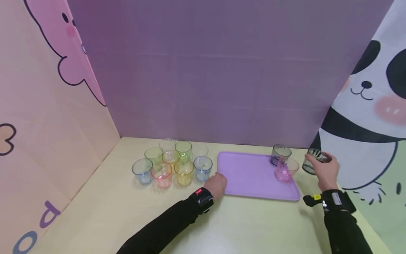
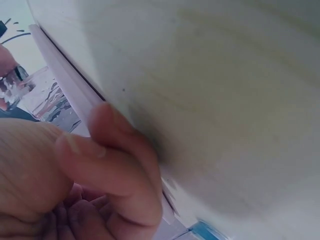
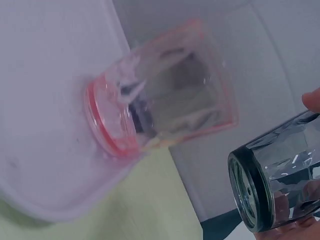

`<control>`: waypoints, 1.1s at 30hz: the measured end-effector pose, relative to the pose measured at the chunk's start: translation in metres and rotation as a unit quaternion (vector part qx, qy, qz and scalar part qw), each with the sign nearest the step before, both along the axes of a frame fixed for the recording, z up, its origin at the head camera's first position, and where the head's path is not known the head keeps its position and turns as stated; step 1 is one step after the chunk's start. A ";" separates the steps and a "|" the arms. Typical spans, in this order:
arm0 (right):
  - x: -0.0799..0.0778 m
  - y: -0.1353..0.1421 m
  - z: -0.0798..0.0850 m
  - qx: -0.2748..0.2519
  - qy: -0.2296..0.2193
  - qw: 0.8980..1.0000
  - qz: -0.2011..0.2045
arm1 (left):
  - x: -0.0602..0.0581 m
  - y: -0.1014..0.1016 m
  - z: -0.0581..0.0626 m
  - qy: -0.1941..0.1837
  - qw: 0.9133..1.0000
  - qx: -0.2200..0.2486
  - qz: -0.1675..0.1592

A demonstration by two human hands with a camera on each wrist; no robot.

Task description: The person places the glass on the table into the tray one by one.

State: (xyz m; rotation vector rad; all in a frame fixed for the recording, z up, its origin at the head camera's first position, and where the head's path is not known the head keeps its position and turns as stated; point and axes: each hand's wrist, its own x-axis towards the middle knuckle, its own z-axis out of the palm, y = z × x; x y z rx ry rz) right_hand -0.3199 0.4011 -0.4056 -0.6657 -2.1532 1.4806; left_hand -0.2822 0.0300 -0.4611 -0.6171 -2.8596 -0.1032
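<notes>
My right hand [image 1: 327,171] grips a dark grey glass [image 1: 312,163], lifted and tilted just right of the lilac tray [image 1: 247,176]. In the right wrist view the glass's thick base [image 3: 250,190] faces the tray side. A pink glass [image 1: 286,170] stands near the tray's right edge, with another dark grey glass [image 1: 281,154] behind it. My left hand [image 1: 216,186] is at the tray's left edge, near a blue glass [image 1: 202,168]. Its fingers [image 2: 132,175] curl loosely toward the palm with nothing between them, overlapping the tray's rim in the left wrist view.
Left of the tray several tinted glasses stand close together, among them a red glass [image 1: 162,175], a yellow glass [image 1: 184,173], a green glass [image 1: 183,150] and a second blue glass [image 1: 142,171]. A purple wall [image 1: 196,70] borders the table behind; printed panels border its sides.
</notes>
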 end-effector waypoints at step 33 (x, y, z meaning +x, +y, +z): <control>0.049 -0.025 -0.010 0.006 0.024 0.994 0.104 | 0.005 0.000 0.003 0.018 1.000 -0.002 0.003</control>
